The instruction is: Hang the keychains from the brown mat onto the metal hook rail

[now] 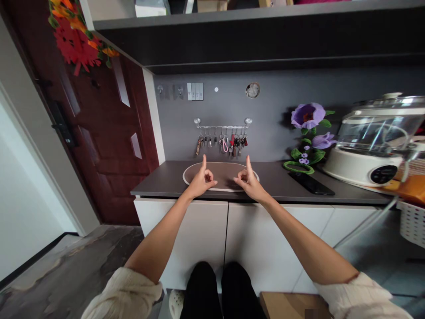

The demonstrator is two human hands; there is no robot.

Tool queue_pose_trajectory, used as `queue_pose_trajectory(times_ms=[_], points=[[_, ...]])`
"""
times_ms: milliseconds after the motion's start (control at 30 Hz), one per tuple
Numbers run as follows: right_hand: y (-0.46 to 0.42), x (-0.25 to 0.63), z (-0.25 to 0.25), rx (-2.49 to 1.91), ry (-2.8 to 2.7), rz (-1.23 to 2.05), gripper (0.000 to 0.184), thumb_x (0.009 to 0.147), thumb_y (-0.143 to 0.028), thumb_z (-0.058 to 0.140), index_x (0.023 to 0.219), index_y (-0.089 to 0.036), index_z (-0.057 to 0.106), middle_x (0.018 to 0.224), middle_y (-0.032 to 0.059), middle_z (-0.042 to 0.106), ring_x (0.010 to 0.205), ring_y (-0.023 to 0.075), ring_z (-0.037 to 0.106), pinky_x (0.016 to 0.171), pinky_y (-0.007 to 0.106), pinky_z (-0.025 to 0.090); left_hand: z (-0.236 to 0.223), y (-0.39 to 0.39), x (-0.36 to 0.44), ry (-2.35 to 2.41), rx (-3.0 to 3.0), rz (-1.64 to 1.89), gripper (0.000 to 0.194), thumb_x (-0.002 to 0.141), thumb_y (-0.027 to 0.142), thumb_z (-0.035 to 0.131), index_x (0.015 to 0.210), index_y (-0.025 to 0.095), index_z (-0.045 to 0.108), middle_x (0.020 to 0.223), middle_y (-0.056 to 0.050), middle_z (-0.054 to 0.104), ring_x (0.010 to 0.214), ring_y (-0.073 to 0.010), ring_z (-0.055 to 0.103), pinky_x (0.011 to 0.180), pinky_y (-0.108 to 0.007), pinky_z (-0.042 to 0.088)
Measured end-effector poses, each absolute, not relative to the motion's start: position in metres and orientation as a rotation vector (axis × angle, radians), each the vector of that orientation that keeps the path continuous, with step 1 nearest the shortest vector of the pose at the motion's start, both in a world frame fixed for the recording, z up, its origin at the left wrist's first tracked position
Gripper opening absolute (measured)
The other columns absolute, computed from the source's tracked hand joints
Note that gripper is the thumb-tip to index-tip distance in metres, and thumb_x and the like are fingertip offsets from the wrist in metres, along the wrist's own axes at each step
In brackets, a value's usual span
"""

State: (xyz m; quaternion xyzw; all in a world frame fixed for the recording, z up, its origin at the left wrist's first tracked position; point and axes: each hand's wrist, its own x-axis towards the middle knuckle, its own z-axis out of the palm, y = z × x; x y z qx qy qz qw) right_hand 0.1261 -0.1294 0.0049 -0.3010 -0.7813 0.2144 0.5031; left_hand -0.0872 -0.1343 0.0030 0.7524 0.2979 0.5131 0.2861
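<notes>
In the head view my left hand (202, 180) is raised in front of the counter, index finger pointing up and thumb stretched inward, the other fingers curled. Mirroring it, my right hand (249, 179) has its index finger up and its thumb towards the left. A gap separates the two thumbs, and neither hand holds anything. Behind them lies an oval brownish tray with a pale rim (184, 174) on the dark countertop (152, 179); whether a hand touches it I cannot tell. Above it, several keys (233, 144) hang from hooks on a wall rail (222, 127).
Purple flowers (308, 116) stand at the right, with a black phone (312, 184) before them. Beyond is a white appliance with a clear chamber (358, 164). A dark shelf (252, 44) overhangs the counter. White cabinet doors (186, 235) are below; a reddish-brown door (109, 146) stands left.
</notes>
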Motion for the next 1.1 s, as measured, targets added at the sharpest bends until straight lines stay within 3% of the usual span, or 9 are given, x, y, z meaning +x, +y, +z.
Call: queue_pose_trajectory(times_ms=[167,267,367,533,667,800,933,1100], points=[[-0.11,0.133,0.011,-0.782,-1.858,0.516,0.081,0.074,-0.032,0.051,0.136,-0.025,-0.002,0.072,-0.0028,0.048,0.063,0.0094,0.046,0.068,0.027,0.043,0.012,-0.115,-0.095,0.89,2.025,1.357,0.095,0.067,0.026,0.059,0.134,0.024,-0.008,0.073,0.004,0.051,0.064,-0.0069,0.048,0.067,-0.022,0.039],[-0.083,0.145,0.02,-0.856,-1.772,0.512,0.076,0.071,-0.038,0.054,0.135,-0.026,0.013,0.082,0.0005,0.053,0.071,0.0116,0.051,0.074,0.031,0.044,0.018,-0.084,-0.106,1.106,1.985,1.474,0.092,0.064,0.034,0.062,0.135,0.022,0.004,0.093,-0.003,0.055,0.084,-0.0118,0.051,0.079,-0.026,0.038],[-0.046,0.159,0.034,-1.007,-1.621,0.494,0.077,0.064,-0.043,0.06,0.13,-0.023,0.027,0.101,0.0071,0.053,0.089,0.0176,0.053,0.084,0.035,0.041,0.029,-0.043,-0.12,1.363,1.844,1.625,0.093,0.059,0.041,0.065,0.134,0.017,0.016,0.116,-0.011,0.047,0.108,-0.0191,0.043,0.091,-0.031,0.032],[0.018,0.175,0.061,-1.168,-1.402,0.545,0.093,0.053,-0.049,0.067,0.13,-0.018,0.026,0.126,0.0148,0.04,0.111,0.0269,0.042,0.09,0.039,0.038,0.054,0.026,-0.128,1.495,1.571,1.658,0.09,0.051,0.045,0.07,0.126,0.014,0.031,0.129,-0.016,0.036,0.118,-0.0249,0.035,0.095,-0.034,0.029],[0.064,0.175,0.068,-1.126,-1.238,0.607,0.095,0.048,-0.048,0.07,0.127,-0.019,0.025,0.124,0.0133,0.042,0.112,0.0243,0.042,0.093,0.037,0.036,0.066,0.07,-0.12,1.339,1.408,1.708,0.076,0.049,0.041,0.073,0.113,0.014,0.042,0.121,-0.016,0.046,0.108,-0.0221,0.046,0.089,-0.031,0.036],[0.096,0.157,0.06,-0.999,-1.171,0.642,0.087,0.049,-0.047,0.07,0.12,-0.02,0.027,0.114,0.0092,0.048,0.104,0.0199,0.049,0.091,0.035,0.038,0.064,0.097,-0.102,1.106,1.272,1.744,0.062,0.049,0.038,0.073,0.1,0.015,0.046,0.092,-0.008,0.061,0.079,-0.0149,0.058,0.074,-0.029,0.044],[0.109,0.128,0.05,-0.868,-1.158,0.592,0.085,0.052,-0.046,0.068,0.119,-0.021,0.021,0.114,0.0094,0.048,0.101,0.0175,0.05,0.089,0.033,0.039,0.06,0.107,-0.079,0.919,1.179,1.744,0.05,0.05,0.032,0.074,0.089,0.017,0.047,0.076,0.0,0.06,0.064,-0.0086,0.057,0.064,-0.023,0.044],[0.116,0.101,0.046,-0.884,-1.092,0.401,0.09,0.056,-0.041,0.066,0.123,-0.02,0.011,0.123,0.0127,0.039,0.109,0.0191,0.044,0.095,0.035,0.032,0.059,0.106,-0.05,0.715,0.975,1.83,0.06,0.053,0.021,0.074,0.098,0.024,0.035,0.072,0.006,0.056,0.055,-0.007,0.056,0.055,-0.021,0.045]])
